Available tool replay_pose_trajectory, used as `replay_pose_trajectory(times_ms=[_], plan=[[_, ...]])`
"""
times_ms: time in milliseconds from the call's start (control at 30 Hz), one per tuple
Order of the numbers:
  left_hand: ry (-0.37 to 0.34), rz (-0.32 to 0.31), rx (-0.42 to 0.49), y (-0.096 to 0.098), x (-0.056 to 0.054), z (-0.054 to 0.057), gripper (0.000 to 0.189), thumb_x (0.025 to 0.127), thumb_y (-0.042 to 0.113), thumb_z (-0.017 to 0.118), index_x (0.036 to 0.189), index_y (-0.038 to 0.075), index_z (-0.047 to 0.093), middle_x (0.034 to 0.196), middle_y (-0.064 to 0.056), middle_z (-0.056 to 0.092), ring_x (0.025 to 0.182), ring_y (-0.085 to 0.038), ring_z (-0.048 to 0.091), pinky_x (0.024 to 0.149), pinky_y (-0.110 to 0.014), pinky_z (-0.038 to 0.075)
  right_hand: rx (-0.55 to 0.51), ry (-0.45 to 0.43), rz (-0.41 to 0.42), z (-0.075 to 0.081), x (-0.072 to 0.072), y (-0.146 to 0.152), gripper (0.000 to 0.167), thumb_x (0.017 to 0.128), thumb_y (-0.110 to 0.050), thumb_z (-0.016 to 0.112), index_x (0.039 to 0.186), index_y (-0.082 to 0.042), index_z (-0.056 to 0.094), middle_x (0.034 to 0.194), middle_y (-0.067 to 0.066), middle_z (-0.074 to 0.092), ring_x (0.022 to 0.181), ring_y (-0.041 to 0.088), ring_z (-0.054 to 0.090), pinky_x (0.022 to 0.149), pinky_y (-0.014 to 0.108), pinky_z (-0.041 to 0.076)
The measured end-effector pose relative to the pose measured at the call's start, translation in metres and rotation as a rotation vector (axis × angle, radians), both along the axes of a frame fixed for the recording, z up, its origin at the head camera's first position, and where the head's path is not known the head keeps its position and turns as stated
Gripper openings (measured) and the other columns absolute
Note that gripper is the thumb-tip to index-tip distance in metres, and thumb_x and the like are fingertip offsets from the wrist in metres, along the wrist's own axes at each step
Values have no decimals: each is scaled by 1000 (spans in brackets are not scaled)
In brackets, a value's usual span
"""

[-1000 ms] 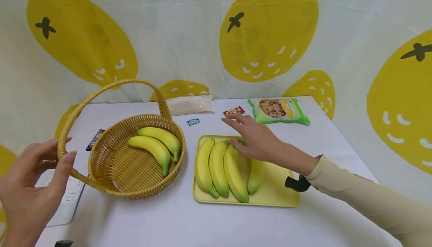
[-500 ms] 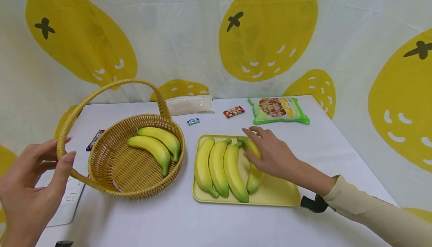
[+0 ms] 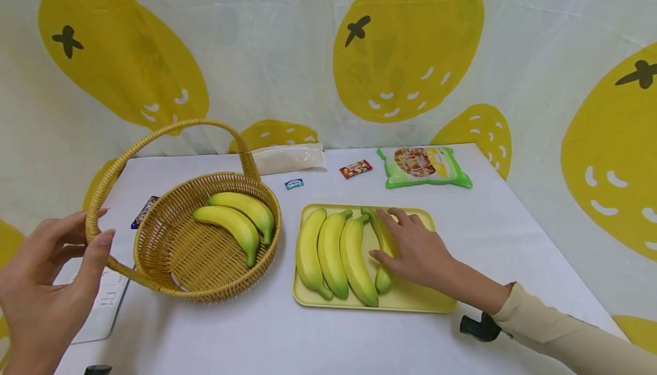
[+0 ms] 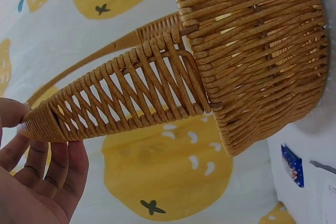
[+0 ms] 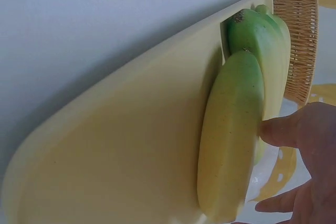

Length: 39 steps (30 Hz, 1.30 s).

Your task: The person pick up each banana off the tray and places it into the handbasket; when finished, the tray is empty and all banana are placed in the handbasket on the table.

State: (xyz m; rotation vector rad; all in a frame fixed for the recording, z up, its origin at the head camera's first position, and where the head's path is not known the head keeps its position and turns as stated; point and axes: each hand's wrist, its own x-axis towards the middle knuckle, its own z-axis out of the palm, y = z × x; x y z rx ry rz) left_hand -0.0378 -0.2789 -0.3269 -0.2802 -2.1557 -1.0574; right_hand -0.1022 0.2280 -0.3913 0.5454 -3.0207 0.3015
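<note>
A round wicker basket [image 3: 192,258] stands on the left with its hoop handle [image 3: 248,164] upright. My left hand [image 3: 48,284] pinches the near-left side of that handle between thumb and fingers. Two bananas [image 3: 231,227] lie side by side in the basket. On the yellow tray [image 3: 426,298] are several bananas [image 3: 308,255], stems pointing away. My right hand [image 3: 423,255] reaches over the rightmost banana [image 3: 386,244], fingers spread loosely near its stem end. In the right wrist view, the thumb [image 5: 281,131] lies along the side of that banana [image 5: 231,135].
Behind the tray lie a red wrapped snack [image 3: 356,168], a small teal packet [image 3: 294,184], a green-edged bag [image 3: 426,167] and a whitish plastic pouch [image 3: 290,159]. Left of the basket are a dark blue wrapper [image 3: 144,212] and a white flat object [image 3: 105,304].
My right hand has drawn back from above the tray's far edge to the right, then lowered onto the rightmost banana. The left hand and basket stay put.
</note>
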Motion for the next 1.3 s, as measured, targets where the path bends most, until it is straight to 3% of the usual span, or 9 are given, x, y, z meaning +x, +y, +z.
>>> replay_pose_trajectory(times_ms=[200,400,600,933,1300], plan=[[51,-9,44,-1,-3,-4,32,92,-13,74,123,-15,68,122,-1,70,91,-5,62,89,-7,49,-4,-2,5,-4,0,-1,84,92,-45,79,158,-6,47,145,23,52,116,44,59,62,51,60],[51,-7,48,3,-2,-2,31,92,-13,73,122,-16,68,121,3,70,90,-4,62,89,-7,49,4,1,1,-5,-2,1,77,92,-35,78,156,-5,49,145,24,53,117,44,59,59,49,60],[61,-16,50,2,-2,-2,30,92,-14,74,121,-17,68,120,2,70,90,-4,62,89,-7,49,-3,-6,-14,-7,-5,3,72,92,-27,76,154,-3,50,143,24,54,117,44,59,65,52,62],[-18,0,1,0,2,2,36,94,-11,72,129,-13,66,123,-10,69,92,-4,61,91,-8,49,-46,1,-34,-12,-12,6,67,90,-17,75,152,-1,53,140,24,56,120,46,57,78,61,60],[-24,20,2,3,2,3,35,95,-9,71,129,-13,66,123,-15,69,93,-4,60,91,-8,48,-52,28,-31,-13,-15,9,63,88,-12,74,148,-2,57,138,24,57,121,47,57,79,62,60]])
